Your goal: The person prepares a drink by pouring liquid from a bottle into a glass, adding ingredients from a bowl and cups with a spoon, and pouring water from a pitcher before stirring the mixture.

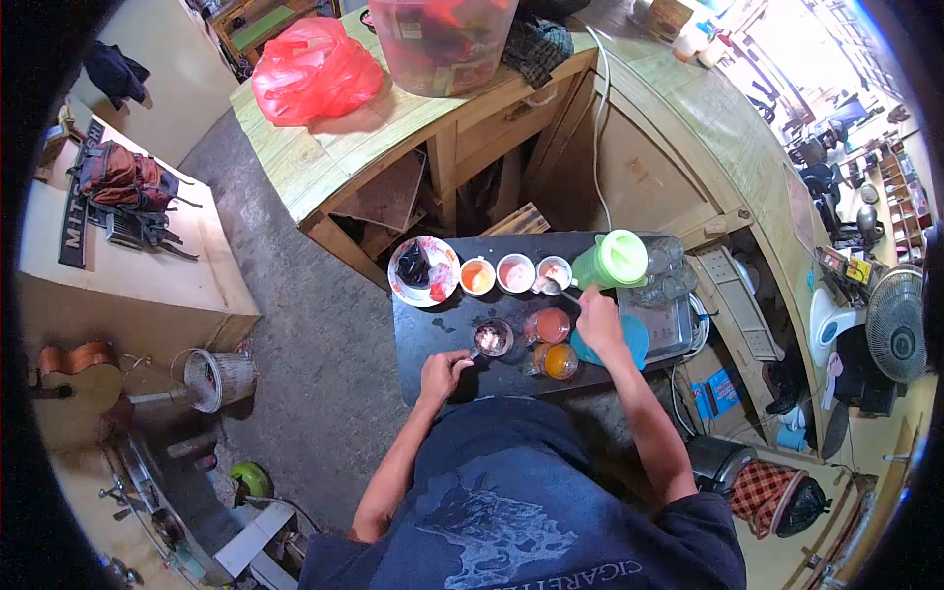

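The desk's (430, 339) near edge lies by your shirt (511, 472), with bare surface left of the glass mug (494, 337). Your left hand (446, 375) pinches its handle; beyond, your right hand (599, 317) grips a spoon (554, 287) at the rightmost white cup (557, 269), near the green pitcher (612, 259).

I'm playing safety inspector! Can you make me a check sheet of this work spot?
Surface: dark table, a few wet-looking marks
Job's things: glass mug, spoon, three small cups in a row, two drinks in glasses, green-lidded pitcher, plate with a dark bag
Clutter: red bag and tub on the counter
Grippers: bare hands; left hand holds the mug, right hand the spoon
Cables: white cable down the cabinet front
Surroundings: fan right, guitar left
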Available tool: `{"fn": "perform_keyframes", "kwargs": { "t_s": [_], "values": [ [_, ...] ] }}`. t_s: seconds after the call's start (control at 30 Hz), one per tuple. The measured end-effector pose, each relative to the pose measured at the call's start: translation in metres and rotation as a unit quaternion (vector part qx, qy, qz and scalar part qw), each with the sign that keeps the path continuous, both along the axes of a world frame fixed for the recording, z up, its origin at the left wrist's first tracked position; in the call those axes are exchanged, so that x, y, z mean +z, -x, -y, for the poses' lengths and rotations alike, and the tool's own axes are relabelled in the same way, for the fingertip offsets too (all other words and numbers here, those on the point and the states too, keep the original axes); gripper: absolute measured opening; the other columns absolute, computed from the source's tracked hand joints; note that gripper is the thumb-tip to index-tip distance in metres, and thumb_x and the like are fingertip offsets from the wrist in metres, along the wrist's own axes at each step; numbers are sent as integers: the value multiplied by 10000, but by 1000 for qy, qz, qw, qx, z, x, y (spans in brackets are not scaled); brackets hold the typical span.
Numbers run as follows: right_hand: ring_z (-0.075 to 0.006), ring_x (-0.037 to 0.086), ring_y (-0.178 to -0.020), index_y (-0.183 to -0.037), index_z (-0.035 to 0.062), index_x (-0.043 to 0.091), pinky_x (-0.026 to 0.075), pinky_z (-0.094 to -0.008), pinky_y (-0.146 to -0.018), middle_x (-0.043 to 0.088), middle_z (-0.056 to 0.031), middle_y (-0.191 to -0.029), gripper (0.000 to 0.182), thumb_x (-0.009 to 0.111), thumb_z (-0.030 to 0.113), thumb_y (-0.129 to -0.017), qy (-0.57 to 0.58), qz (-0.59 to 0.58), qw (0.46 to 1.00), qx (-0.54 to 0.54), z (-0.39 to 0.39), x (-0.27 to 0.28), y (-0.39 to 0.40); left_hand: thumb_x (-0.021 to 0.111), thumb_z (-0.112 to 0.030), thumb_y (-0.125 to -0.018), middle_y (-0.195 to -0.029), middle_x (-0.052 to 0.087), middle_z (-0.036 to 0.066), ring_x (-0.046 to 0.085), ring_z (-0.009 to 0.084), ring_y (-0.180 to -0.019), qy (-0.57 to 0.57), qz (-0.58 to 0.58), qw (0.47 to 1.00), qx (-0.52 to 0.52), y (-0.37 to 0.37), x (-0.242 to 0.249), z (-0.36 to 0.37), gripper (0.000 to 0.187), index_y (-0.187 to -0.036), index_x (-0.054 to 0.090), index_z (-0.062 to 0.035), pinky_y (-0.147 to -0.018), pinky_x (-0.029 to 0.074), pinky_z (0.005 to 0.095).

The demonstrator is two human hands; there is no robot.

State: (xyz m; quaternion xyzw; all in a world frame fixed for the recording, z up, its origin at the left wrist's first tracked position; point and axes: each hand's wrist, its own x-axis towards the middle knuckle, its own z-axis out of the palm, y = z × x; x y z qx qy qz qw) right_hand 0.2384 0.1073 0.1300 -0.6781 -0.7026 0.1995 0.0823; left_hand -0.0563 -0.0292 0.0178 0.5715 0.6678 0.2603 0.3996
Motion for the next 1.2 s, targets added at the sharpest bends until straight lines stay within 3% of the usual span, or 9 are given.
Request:
{"fn": "perform_keyframes", "kwargs": {
  "t_s": [0.07,0.47,0.57,0.77,1.07,1.17,1.2],
  "values": [
    [-437,681,-794,-939,-69,582,548,-522,-715,663,-281,-802,160,567,-2,-795,-23,92,995,10,-14,9,4,694,-344,-864,-833,689,182,669,382,-786,7,-6,1000,-3,0,1,-1,289,-1026,743,-110,-689,509,424],
    [-263,726,-723,-872,44,656,586,-330,-594,706,-145,-799,78,595,88,-850,-107,293,932,186,-63,-62,22,685,-345,-867,-824,683,181,667,379,-780,1,-13,1000,-6,1,5,0,264,-1023,747,-142,-679,509,425],
    [-272,721,-696,-820,24,666,581,-364,-583,703,-156,-766,84,607,83,-822,-122,267,924,246,-64,-66,18,684,-341,-867,-816,677,185,665,382,-785,-3,-18,1000,-6,0,8,-1,259,-1017,746,-139,-678,508,426],
    [-276,725,-735,-825,55,715,585,-391,-627,722,-153,-821,100,622,85,-805,-19,273,923,272,-82,-53,20,687,-341,-863,-815,675,185,665,380,-783,10,-19,1000,-16,0,12,-4,263,-1013,744,-133,-675,506,427],
    [-407,677,-942,-976,-13,688,554,-481,-821,690,-251,-991,251,673,122,-765,125,150,977,83,-81,-40,12,687,-342,-864,-785,670,183,658,382,-747,-9,-16,1000,-15,1,1,-3,265,-1010,743,-128,-654,500,425],
    [-419,674,-941,-910,-37,695,545,-488,-830,683,-280,-968,219,672,109,-748,123,105,986,38,-79,-57,3,689,-338,-864,-778,668,184,657,383,-737,11,-12,1000,-10,-1,8,-4,262,-1018,745,-133,-651,500,426],
    [-423,669,-952,-931,-47,692,537,-490,-841,679,-284,-982,277,692,175,-765,134,98,986,30,-81,-71,-2,690,-336,-864,-776,668,184,657,383,-735,21,-10,1000,-7,-1,10,-4,261,-1020,746,-135,-651,500,426]
  ]
}}
